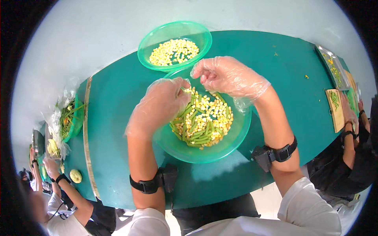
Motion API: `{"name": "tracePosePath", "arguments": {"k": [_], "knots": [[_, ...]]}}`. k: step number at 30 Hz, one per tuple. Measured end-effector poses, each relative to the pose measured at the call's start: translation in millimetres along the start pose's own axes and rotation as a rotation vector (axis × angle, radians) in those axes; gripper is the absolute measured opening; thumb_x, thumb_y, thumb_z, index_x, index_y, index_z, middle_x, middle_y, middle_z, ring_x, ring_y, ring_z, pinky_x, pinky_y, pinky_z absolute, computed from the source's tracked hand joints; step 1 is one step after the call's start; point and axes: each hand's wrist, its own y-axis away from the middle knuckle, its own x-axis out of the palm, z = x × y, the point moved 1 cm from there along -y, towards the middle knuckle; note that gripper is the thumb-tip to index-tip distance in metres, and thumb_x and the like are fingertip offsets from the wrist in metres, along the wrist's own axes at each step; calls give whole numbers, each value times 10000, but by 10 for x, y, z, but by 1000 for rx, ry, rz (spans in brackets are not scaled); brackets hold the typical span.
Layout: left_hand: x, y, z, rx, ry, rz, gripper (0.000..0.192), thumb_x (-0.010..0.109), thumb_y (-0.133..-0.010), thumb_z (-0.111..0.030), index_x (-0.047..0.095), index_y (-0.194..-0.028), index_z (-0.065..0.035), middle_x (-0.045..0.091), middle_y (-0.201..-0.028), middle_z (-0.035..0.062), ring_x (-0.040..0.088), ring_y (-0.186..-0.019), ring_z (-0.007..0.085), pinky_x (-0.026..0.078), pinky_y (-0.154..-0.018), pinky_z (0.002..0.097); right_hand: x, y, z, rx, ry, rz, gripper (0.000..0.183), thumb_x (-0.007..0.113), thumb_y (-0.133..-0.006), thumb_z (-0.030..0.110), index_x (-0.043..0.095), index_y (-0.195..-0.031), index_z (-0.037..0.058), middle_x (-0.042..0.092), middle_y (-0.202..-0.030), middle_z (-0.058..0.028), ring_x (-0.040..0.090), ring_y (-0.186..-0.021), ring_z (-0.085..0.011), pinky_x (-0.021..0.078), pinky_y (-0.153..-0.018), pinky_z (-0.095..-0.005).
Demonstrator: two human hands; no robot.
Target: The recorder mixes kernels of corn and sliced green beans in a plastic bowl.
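Note:
A translucent green plastic bowl [203, 156] stands on the green table before me, holding corn kernels [218, 113] mixed with cut green bean pieces [200, 138]. My left hand [165, 103], in a clear plastic glove, is over the bowl's left side, fingers bent and partly hidden; whether it grips a piece cannot be told. Above the bowl's far rim is my right hand [227, 77], gloved too, its fingers curled; nothing shows clearly in it. Touching or overlapping that far rim, a second green bowl [144, 54] holds only corn kernels [174, 52].
At right lie a clear tray [339, 79] with scraps and a cutting board [338, 119] with chopped green pieces, beside a co-worker's gloved hand [348, 109]. On the left are a bowl of greens [77, 121], a round pale vegetable [76, 176] and another person's gloved hand [51, 168].

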Motion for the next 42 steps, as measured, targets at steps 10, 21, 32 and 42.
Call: {"name": "tracePosePath", "arguments": {"k": [10, 21, 32, 42], "knots": [[-74, -114, -206, 57, 320, -268, 262, 773, -811, -109, 672, -1016, 20, 707, -839, 129, 691, -770, 212, 552, -726, 342, 21, -64, -130, -12, -840, -1, 245, 706, -878, 79, 632, -1107, 36, 666, -968, -30, 633, -885, -118, 528, -837, -284], [-90, -92, -332, -131, 379, -247, 131, 755, -860, -69, 698, -946, 12, 694, -827, 37, 612, -738, 72, 520, -680, 244, -30, -31, -74, 33, -808, -19, 234, 691, -895, 102, 633, -1101, 7, 672, -890, -50, 624, -772, -125, 531, -744, -279], [-544, -524, 251, -72, -242, -478, 237, 645, -894, -209, 704, -1040, -31, 708, -876, 194, 699, -850, 362, 543, -789, 436, -370, 56, -123, 70, -488, -122, 239, 617, -946, 156, 630, -1104, -23, 675, -917, -88, 652, -773, -155, 550, -683, -296], [356, -142, -434, 265, -345, 149, 226, 642, -867, -202, 682, -1026, -48, 682, -946, 201, 665, -936, 366, 519, -846, 491, -238, 8, -315, 158, -370, 45, 218, 611, -949, 185, 642, -1017, -19, 671, -864, -77, 676, -723, -147, 565, -673, -292]]}}
